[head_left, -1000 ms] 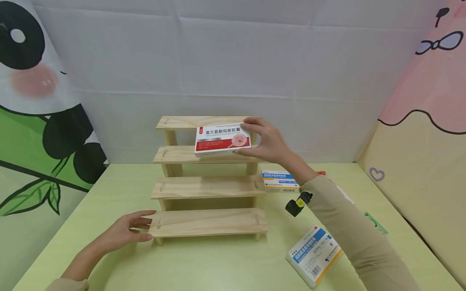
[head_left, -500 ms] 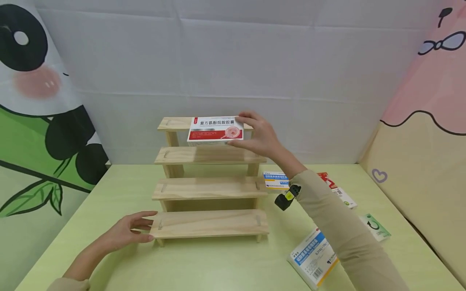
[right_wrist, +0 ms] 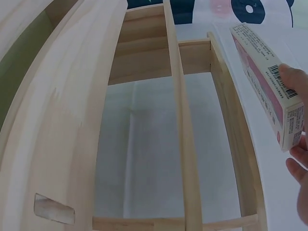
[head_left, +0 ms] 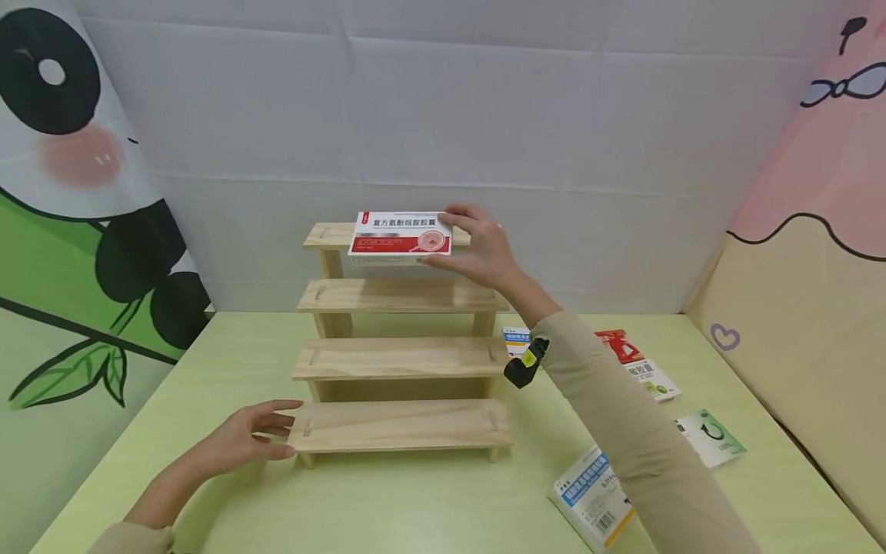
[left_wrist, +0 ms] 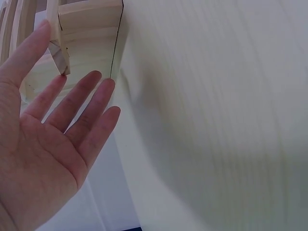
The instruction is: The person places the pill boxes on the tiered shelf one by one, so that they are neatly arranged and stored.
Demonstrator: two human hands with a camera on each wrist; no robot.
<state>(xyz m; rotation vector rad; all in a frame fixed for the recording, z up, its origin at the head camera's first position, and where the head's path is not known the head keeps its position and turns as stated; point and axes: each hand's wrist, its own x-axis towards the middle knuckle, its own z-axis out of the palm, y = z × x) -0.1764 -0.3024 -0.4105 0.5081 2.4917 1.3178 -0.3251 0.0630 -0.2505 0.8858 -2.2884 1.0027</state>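
My right hand [head_left: 487, 250] pinches the right end of a red-and-white medicine box [head_left: 394, 225], thumb below and fingers above. The box overlaps the top step of a four-tier wooden display rack [head_left: 401, 358] in the head view. From the right wrist, the medicine box [right_wrist: 262, 72] shows tilted beside the topmost plank, with a barcode on its side. My left hand [head_left: 238, 440] is at the left end of the lowest step. Seen from the left wrist, the fingers of that left hand [left_wrist: 48, 154] are spread and nearly straight, fingertips right at the plank's end.
Blue-and-white medicine boxes lie on the table, one [head_left: 588, 500] front right, another [head_left: 515, 338] behind my right wrist and partly hidden. Farther right are a red-and-white box [head_left: 640, 365] and a green-and-white box [head_left: 713, 436]. A pale cloth wall [head_left: 443, 115] stands behind the rack.
My right hand has carried the medicine box up and to the left, from in front of the second-highest step to the top step. The left hand has stayed at the lowest step.
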